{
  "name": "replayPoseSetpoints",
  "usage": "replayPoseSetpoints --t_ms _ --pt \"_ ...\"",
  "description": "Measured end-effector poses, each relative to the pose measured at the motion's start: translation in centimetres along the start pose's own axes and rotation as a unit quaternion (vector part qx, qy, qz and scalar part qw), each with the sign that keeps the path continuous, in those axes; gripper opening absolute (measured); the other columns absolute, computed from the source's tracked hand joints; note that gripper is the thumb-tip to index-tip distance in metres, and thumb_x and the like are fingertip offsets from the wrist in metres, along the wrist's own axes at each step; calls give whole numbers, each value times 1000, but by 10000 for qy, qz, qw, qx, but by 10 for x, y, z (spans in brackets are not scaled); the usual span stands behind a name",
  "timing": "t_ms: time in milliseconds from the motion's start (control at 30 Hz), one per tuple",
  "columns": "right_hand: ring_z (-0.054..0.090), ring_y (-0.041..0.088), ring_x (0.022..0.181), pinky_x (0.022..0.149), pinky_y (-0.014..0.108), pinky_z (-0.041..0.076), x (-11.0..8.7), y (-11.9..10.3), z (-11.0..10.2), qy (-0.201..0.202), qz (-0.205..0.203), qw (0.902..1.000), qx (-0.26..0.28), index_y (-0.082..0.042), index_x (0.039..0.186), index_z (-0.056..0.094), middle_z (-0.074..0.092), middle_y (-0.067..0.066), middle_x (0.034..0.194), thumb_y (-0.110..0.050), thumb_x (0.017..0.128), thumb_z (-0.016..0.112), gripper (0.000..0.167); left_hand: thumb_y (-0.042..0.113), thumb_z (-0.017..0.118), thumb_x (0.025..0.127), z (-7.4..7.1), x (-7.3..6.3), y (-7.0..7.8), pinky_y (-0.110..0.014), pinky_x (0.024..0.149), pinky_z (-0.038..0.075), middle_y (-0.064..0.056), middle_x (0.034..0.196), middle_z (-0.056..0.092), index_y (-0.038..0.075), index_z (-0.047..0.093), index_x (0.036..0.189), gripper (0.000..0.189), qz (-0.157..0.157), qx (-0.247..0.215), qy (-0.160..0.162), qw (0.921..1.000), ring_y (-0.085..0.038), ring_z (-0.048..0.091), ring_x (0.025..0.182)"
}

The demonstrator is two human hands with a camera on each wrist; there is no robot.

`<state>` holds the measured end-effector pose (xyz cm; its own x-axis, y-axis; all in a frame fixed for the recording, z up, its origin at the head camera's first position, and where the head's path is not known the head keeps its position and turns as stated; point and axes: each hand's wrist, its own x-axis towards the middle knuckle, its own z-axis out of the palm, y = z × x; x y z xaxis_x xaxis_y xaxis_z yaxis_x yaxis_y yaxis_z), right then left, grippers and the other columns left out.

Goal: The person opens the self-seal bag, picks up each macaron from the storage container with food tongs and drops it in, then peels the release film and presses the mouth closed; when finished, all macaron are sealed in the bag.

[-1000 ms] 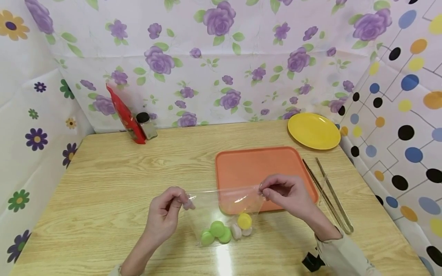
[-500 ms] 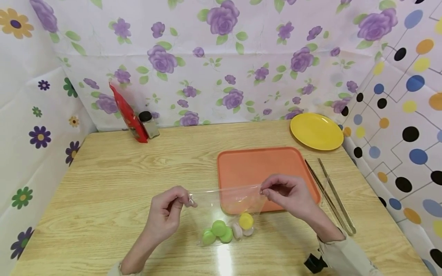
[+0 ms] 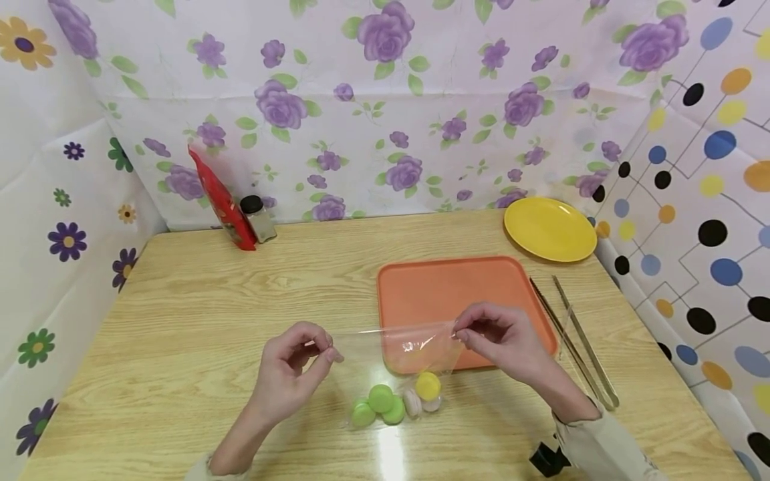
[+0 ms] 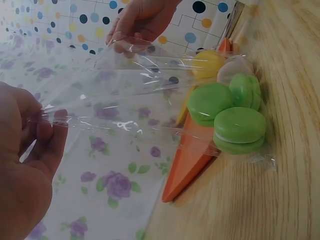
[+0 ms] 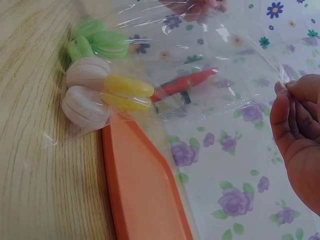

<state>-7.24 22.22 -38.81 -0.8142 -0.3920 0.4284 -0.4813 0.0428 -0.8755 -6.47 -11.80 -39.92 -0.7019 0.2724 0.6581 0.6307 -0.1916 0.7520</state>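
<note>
A clear plastic bag [image 3: 361,367] is stretched between my two hands, its bottom on or close to the table. Inside lie green macarons [image 4: 240,131], a yellow macaron [image 3: 428,386] and pale macarons [image 5: 87,106], bunched along the bag's lower edge. My left hand [image 3: 293,374] pinches the upper left corner between thumb and fingers, as the left wrist view shows. At the opposite upper corner my right hand [image 3: 505,341] pinches the film between thumb and forefinger. The bag's right part overlaps the orange tray [image 3: 445,287] behind it.
Metal tongs [image 3: 586,354] lie right of the tray. A yellow plate [image 3: 550,229] sits at the back right. Toward the back left stand a red packet [image 3: 222,200] and a black-capped jar [image 3: 259,219]. Patterned cloth walls surround the wooden table [image 3: 210,321].
My left thumb and fingers have shifted their pinch at the bag's left corner, the thumb now straighter. The right hand and the macarons stay about where they were.
</note>
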Motion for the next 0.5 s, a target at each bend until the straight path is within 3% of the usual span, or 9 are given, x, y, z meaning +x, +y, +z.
replayPoseSetpoints --t_ms 133,267,333,500 --pt "64 20 71 59 24 54 1 1 0 7 -43 10000 -81 -1 102 64 68 11 90 18 90 62 23 -23 59 87 -5 -2 3 -27 70 58 -15 85 62 -13 55 107 23 -62 145 -38 9999 -19 69 79" --pt "65 20 74 61 26 56 4 0 -1 -27 -237 9994 -265 7 114 57 68 10 92 20 90 60 27 -21 64 86 -7 -2 6 -24 72 57 -12 83 68 -14 53 119 36 103 735 -13 9972 -16 68 79" --pt "65 20 76 61 27 56 5 -1 -2 -60 -390 9986 -350 10 117 54 69 10 92 21 90 58 30 -19 66 85 -7 -2 8 -23 73 56 -11 82 70 -13 55 120 37 266 1100 17 9936 -17 68 77" --pt "63 19 70 57 26 54 7 -4 -1 -85 -812 9945 -658 9 115 56 69 8 88 20 91 58 26 2 69 93 -7 -1 11 -20 75 56 -5 81 71 -6 63 114 23 642 2017 166 9772 -15 69 73"
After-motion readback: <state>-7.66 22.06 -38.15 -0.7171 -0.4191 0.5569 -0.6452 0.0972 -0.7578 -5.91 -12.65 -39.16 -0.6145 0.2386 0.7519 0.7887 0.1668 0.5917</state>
